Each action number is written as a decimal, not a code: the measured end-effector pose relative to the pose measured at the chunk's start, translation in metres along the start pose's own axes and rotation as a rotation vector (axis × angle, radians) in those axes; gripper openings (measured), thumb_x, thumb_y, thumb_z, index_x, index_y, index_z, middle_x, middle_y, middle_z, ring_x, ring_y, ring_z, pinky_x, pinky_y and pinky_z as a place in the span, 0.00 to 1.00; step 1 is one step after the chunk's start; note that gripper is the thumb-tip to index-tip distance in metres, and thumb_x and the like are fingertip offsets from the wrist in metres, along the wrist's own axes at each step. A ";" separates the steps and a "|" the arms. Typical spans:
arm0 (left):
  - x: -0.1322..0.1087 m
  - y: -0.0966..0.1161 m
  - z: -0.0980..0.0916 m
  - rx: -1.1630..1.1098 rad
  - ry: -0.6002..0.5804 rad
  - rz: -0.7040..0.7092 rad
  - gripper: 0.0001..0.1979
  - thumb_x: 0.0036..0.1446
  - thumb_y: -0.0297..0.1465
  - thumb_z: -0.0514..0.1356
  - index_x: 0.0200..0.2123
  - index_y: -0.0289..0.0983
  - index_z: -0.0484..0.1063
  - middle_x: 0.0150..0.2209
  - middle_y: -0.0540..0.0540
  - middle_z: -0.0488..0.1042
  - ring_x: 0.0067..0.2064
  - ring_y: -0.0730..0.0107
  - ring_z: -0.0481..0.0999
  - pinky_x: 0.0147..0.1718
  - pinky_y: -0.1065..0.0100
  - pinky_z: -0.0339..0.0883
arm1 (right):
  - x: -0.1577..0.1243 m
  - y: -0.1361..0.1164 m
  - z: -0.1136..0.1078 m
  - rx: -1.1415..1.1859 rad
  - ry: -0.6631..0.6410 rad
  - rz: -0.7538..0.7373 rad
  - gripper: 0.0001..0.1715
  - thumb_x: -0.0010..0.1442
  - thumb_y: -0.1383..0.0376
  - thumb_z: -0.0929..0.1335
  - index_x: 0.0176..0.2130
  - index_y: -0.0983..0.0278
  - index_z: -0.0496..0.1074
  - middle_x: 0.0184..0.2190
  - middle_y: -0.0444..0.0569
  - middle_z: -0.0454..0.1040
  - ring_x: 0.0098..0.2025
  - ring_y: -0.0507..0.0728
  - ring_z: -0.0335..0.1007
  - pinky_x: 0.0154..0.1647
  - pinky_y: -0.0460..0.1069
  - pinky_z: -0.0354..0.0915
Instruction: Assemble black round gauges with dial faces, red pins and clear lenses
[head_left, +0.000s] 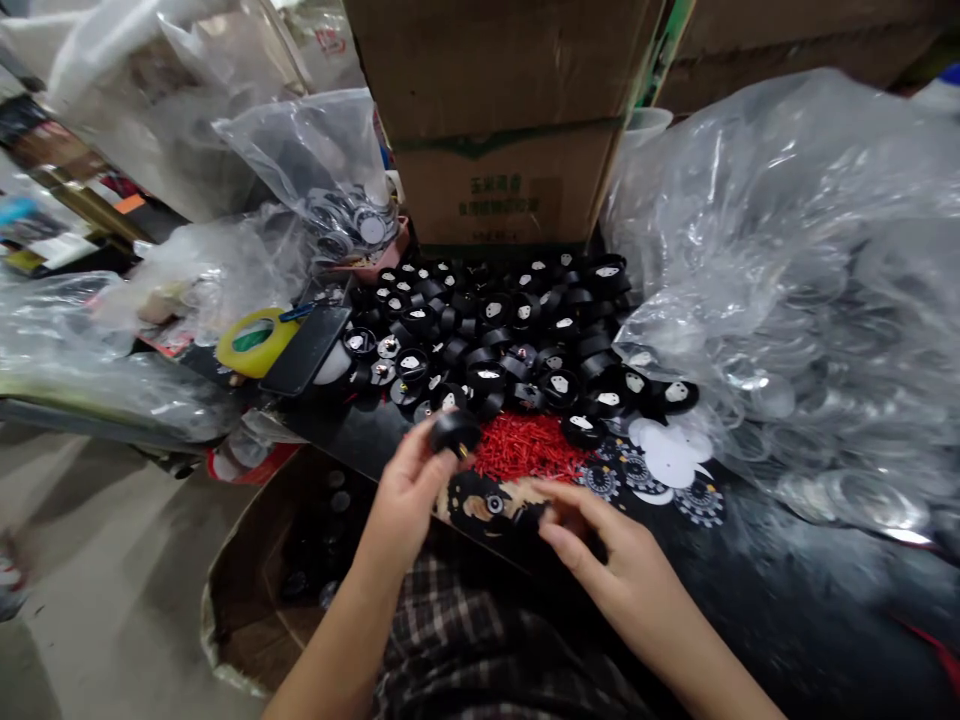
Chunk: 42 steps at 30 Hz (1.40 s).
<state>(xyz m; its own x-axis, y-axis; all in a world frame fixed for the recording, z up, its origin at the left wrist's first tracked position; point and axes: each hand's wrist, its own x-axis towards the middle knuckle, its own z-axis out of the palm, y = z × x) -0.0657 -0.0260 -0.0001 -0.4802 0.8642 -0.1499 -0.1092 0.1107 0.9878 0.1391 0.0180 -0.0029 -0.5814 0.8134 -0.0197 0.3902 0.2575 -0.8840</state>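
My left hand (415,480) pinches a small black round case (455,432) with a brass-coloured pin showing on its lower side. To the right, my right hand (600,545) is curled just over the table edge, thumb and index finger around a dark, blurred piece (529,517) that I cannot make out. Between the hands, a small ring-shaped part (494,504) lies on the worn table edge. Behind them is a heap of thin red slivers (529,447). Many black round cases (487,375) with white inserts are piled beyond it.
Printed dials (699,502) and white discs (667,455) lie right of the red heap. Clear plastic bags (795,300) fill the right. A phone (307,355) and yellow tape roll (256,342) lie left. Cardboard boxes (502,120) stand behind; an open carton (251,610) is below.
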 end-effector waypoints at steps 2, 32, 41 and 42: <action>-0.022 -0.004 0.014 -0.210 -0.222 -0.206 0.21 0.54 0.34 0.63 0.52 0.45 0.72 0.56 0.44 0.73 0.55 0.54 0.72 0.53 0.57 0.65 | 0.007 -0.003 -0.004 0.015 0.044 -0.052 0.21 0.61 0.60 0.66 0.54 0.56 0.69 0.40 0.47 0.73 0.36 0.54 0.71 0.40 0.51 0.69; -0.049 -0.011 0.066 -0.662 -0.227 -0.733 0.18 0.60 0.39 0.57 0.51 0.38 0.70 0.51 0.40 0.77 0.53 0.55 0.75 0.54 0.58 0.64 | 0.004 0.055 -0.078 -0.428 0.393 0.266 0.10 0.57 0.62 0.68 0.40 0.64 0.69 0.35 0.50 0.72 0.32 0.57 0.69 0.37 0.55 0.67; -0.054 -0.017 0.074 -0.755 -0.123 -0.493 0.15 0.62 0.38 0.55 0.47 0.39 0.73 0.48 0.43 0.78 0.53 0.62 0.74 0.50 0.64 0.69 | -0.015 0.015 -0.024 -0.056 0.128 -0.146 0.04 0.60 0.65 0.68 0.38 0.61 0.72 0.45 0.50 0.74 0.48 0.57 0.70 0.48 0.52 0.66; -0.058 -0.018 0.074 -0.743 -0.121 -0.433 0.14 0.62 0.38 0.56 0.46 0.39 0.74 0.48 0.43 0.78 0.53 0.62 0.74 0.49 0.65 0.69 | -0.015 0.016 -0.022 -0.033 0.160 -0.083 0.04 0.60 0.64 0.68 0.38 0.61 0.72 0.43 0.50 0.74 0.46 0.57 0.70 0.45 0.52 0.67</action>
<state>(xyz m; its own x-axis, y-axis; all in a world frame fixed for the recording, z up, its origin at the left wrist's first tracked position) 0.0283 -0.0415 -0.0066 -0.1736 0.8709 -0.4597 -0.8211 0.1297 0.5558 0.1697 0.0218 -0.0059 -0.4925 0.8606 0.1294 0.3703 0.3418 -0.8637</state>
